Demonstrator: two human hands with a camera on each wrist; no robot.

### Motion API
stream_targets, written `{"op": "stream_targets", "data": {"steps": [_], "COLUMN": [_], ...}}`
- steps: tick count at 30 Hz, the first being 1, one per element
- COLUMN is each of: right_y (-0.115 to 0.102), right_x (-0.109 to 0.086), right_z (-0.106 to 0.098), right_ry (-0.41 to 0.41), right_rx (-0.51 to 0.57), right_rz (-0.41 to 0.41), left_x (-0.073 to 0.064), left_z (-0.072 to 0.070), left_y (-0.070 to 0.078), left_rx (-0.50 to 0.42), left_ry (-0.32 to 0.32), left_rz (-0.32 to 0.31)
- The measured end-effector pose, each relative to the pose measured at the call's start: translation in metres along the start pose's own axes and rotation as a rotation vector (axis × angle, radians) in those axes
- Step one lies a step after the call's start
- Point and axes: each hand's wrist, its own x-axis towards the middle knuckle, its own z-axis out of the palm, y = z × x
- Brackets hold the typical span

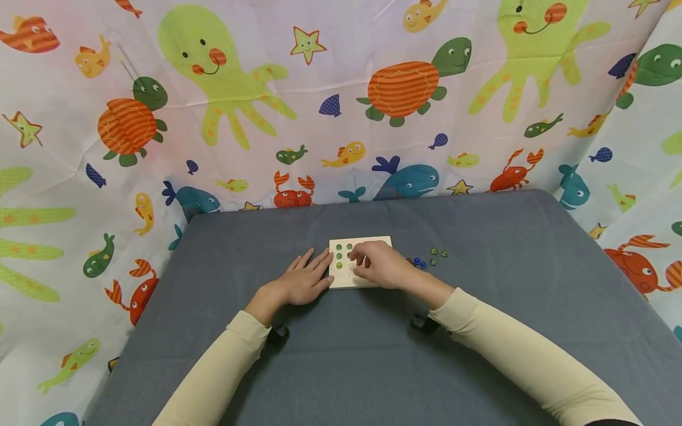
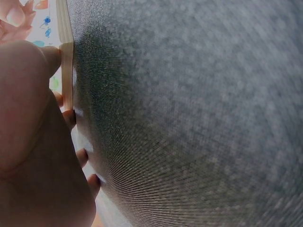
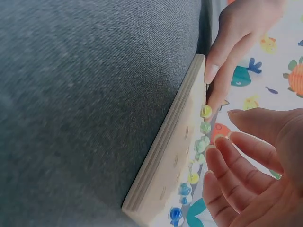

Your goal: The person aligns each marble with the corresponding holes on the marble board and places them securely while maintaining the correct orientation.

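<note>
A pale wooden board (image 1: 341, 283) with round hollows lies flat on the grey table. Several green marbles (image 1: 338, 247) and a yellow-green marble (image 1: 339, 265) sit in its hollows at the left. My left hand (image 1: 305, 280) rests at the board's left edge, fingers spread and thumb against the near corner. Over the board hovers my right hand (image 1: 382, 264), its fingers loosely bent beside a marble. In the right wrist view nothing shows between the thumb and fingers (image 3: 236, 163) of that hand. It hides the board's right part in the head view.
Right of the board lie loose marbles: blue marbles (image 1: 423, 265), a reddish one partly behind the hand, and green marbles (image 1: 444, 253). A curtain (image 1: 319, 130) printed with sea animals hangs behind the grey table (image 1: 341, 355).
</note>
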Motion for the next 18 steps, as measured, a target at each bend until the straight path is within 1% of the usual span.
{"op": "stream_targets", "data": {"steps": [6,10,14,15,18], "right_y": [0.003,0.006,0.011,0.013,0.017], "right_x": [-0.010,-0.017,-0.025,-0.027,-0.032], "right_z": [-0.006,-0.012,-0.017,-0.018,-0.022], "right_ry": [-0.001,0.013,0.028,0.030,0.029], "right_rx": [-0.015,-0.016,-0.003,0.001,0.010], "right_rz": [0.001,-0.003,-0.001,-0.001,0.010], "left_x": [-0.002,-0.006,-0.009,-0.011,-0.009], "left_z": [-0.002,-0.006,-0.009,-0.012,-0.011], "left_y": [0.002,0.006,0.008,0.011,0.009], "left_rx": [0.004,-0.018,-0.017,-0.009,-0.010], "left_ry": [-0.001,0.012,0.017,0.011,0.002], "left_rz": [0.001,0.027,0.041,0.035,0.021]}}
